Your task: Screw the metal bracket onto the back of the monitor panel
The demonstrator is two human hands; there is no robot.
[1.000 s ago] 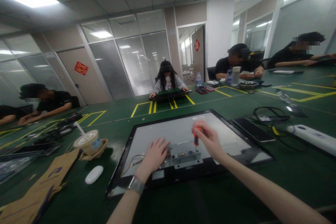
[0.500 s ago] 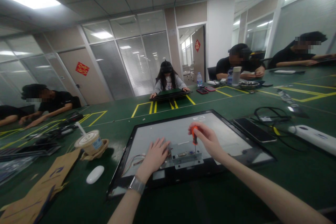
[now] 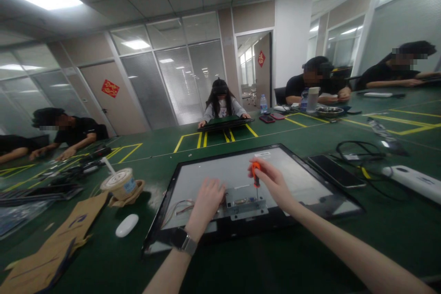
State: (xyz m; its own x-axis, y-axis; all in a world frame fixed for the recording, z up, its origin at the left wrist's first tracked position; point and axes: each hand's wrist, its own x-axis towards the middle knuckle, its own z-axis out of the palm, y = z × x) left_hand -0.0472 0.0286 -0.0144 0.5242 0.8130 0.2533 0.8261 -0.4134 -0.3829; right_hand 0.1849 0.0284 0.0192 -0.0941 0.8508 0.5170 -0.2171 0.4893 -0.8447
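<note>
Over the display panel [image 3: 220,167] I count two hands of mine — one left hand [image 3: 208,197], one right hand [image 3: 274,186] — plus one screwdriver [image 3: 256,172]. Left of the panel: one lidded cup [image 3: 119,183], one white oval object [image 3: 127,225] and one long cardboard piece [image 3: 58,248]. To its right: one black phone [image 3: 336,171], one white power strip [image 3: 416,182]. Beyond it: one person [image 3: 223,106] straight across, two people in black [image 3: 296,87] farther right, two co-workers [image 3: 77,131] farther left — five altogether. Also beyond the panel: two smaller phones [image 3: 266,119], one metal bowl [image 3: 330,112] and two red signs [image 3: 110,88].

Orange-and-black screwdriver [image 3: 256,174], upright at metal bracket [image 3: 248,208]
</note>
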